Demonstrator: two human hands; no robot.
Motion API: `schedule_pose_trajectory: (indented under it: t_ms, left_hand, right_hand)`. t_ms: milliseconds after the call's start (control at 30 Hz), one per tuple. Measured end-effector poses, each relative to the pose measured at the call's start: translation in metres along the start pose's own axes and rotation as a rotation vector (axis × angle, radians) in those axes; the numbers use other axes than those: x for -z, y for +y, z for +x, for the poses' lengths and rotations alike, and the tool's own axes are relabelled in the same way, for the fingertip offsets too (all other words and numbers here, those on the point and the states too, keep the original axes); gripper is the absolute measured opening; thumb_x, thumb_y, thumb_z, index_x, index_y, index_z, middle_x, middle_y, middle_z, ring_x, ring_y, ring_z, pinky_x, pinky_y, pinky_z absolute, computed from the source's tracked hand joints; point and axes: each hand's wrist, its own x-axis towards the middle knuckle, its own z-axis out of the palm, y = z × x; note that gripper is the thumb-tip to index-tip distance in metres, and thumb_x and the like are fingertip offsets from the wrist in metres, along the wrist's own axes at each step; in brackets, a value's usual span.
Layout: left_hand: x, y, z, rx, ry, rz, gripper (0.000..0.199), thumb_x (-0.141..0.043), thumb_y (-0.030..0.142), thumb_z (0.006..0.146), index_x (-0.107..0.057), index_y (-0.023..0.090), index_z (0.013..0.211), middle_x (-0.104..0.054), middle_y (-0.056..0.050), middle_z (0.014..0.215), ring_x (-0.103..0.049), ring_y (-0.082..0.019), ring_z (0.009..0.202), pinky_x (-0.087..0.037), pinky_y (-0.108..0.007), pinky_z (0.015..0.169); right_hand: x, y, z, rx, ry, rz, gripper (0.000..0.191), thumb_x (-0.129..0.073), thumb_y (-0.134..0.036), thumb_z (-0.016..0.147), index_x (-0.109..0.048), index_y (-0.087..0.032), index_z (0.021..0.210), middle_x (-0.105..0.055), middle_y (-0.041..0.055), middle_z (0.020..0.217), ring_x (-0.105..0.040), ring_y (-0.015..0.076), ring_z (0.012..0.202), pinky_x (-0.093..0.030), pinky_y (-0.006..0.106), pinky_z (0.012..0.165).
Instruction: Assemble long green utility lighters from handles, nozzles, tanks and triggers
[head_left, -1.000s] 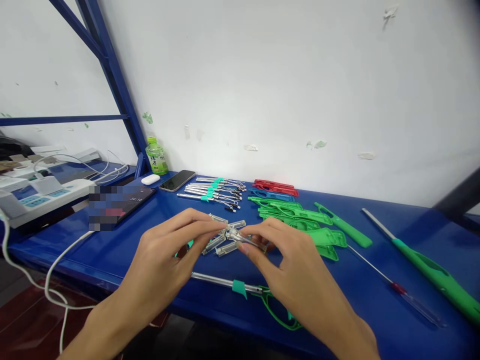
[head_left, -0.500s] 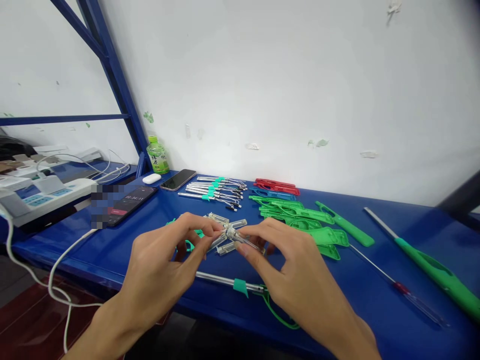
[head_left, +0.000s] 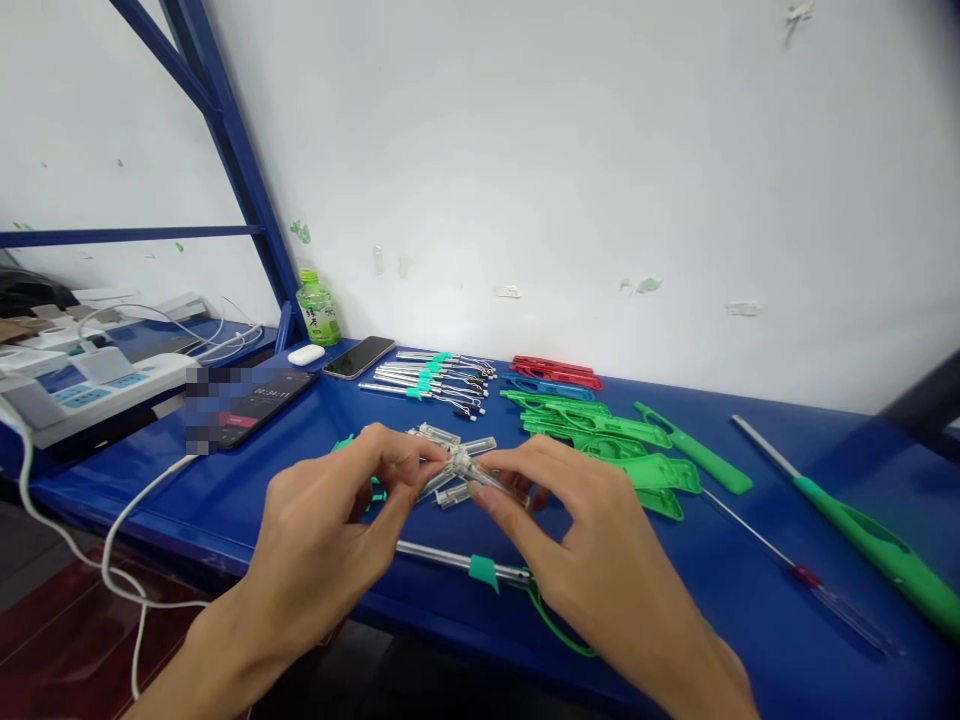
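A clear plastic lighter fuel tank (head_left: 495, 483) is pinched between the thumb and fingers of my right hand (head_left: 574, 510), its pale valve end (head_left: 461, 460) pointing left. Against that end, the closed fingertips of my left hand (head_left: 341, 510) meet; whatever small piece they pinch is hidden. Just beyond my fingers lie several more clear tanks (head_left: 474, 447) in a loose pile. Nearer me, a metal lighter tube (head_left: 442, 557) with a teal piece (head_left: 484, 571) and a green looped part (head_left: 559, 630) rests partly behind my right hand.
Several metal tubes with wires (head_left: 427, 375) lie at the back. Green lighter shells (head_left: 600, 425), red ones (head_left: 555, 371) and a blue one (head_left: 551, 388) are right of them. An assembled green lighter (head_left: 862, 530) and a thin screwdriver (head_left: 806, 577) lie right. Phones (head_left: 360, 357) and a bottle (head_left: 318, 310) stand left.
Both hands stay almost in place, still closed at the tank's valve end. The whole view has shifted very slightly; nothing else has visibly moved.
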Motion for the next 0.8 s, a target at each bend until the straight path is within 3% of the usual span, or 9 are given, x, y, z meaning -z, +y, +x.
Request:
schedule_pose_trajectory:
  t_ms: [133, 267, 467, 700, 800]
  left_hand:
    - [0.0002, 0.0005, 0.0005, -0.049, 0.007, 0.021, 0.025, -0.064, 0.019, 0.103, -0.049, 0.027, 0.086, -0.08, 0.013, 0.093, -0.059, -0.006, 0.053, -0.043, -0.022, 0.051]
    - [0.0001, -0.0009, 0.0011, -0.134, -0.009, 0.024, 0.034, -0.063, 0.009, 0.102, -0.041, 0.024, 0.082, -0.074, 0.01, 0.087, -0.072, -0.005, 0.075, -0.045, -0.018, 0.06]
    - [-0.0009, -0.0035, -0.0021, -0.227, -0.007, 0.091, 0.039, -0.054, 0.0, 0.101, -0.03, 0.024, 0.08, -0.063, 0.007, 0.082, -0.065, -0.005, 0.072, -0.04, -0.016, 0.059]
    - [0.0006, 0.0028, -0.0026, -0.192, -0.046, 0.177, 0.036, -0.043, -0.006, 0.09, -0.033, 0.024, 0.073, -0.055, 0.004, 0.073, -0.067, -0.009, 0.068, -0.039, -0.018, 0.051]
    - [0.001, 0.0046, -0.0023, -0.16, -0.058, 0.18, 0.036, -0.042, -0.004, 0.092, -0.034, 0.024, 0.071, -0.052, 0.005, 0.068, -0.069, -0.01, 0.068, -0.041, -0.017, 0.052]
  right_hand:
    - [-0.0013, 0.0026, 0.0005, 0.052, -0.002, 0.003, 0.012, -0.071, -0.026, 0.105, -0.08, -0.025, 0.113, -0.077, -0.0015, 0.098, -0.07, 0.0141, 0.08, -0.052, 0.028, 0.074]
    - [-0.0044, 0.0058, -0.0001, 0.143, 0.001, -0.009, 0.019, -0.07, -0.021, 0.106, -0.08, -0.026, 0.121, -0.081, -0.0017, 0.106, -0.075, 0.0147, 0.089, -0.055, 0.029, 0.08]
    - [-0.0061, 0.0026, -0.0022, 0.209, -0.03, -0.03, 0.019, -0.068, -0.018, 0.107, -0.08, -0.021, 0.121, -0.083, -0.0007, 0.107, -0.075, 0.0165, 0.092, -0.056, 0.03, 0.081]
    - [-0.0048, 0.003, -0.0011, 0.224, -0.08, -0.022, 0.014, -0.064, -0.017, 0.108, -0.077, -0.022, 0.109, -0.081, -0.002, 0.096, -0.072, 0.0166, 0.085, -0.053, 0.03, 0.077]
    - [-0.0049, 0.0026, -0.0028, 0.22, -0.102, -0.045, 0.014, -0.063, -0.019, 0.109, -0.076, -0.022, 0.104, -0.081, -0.0006, 0.1, -0.073, 0.018, 0.088, -0.054, 0.032, 0.079]
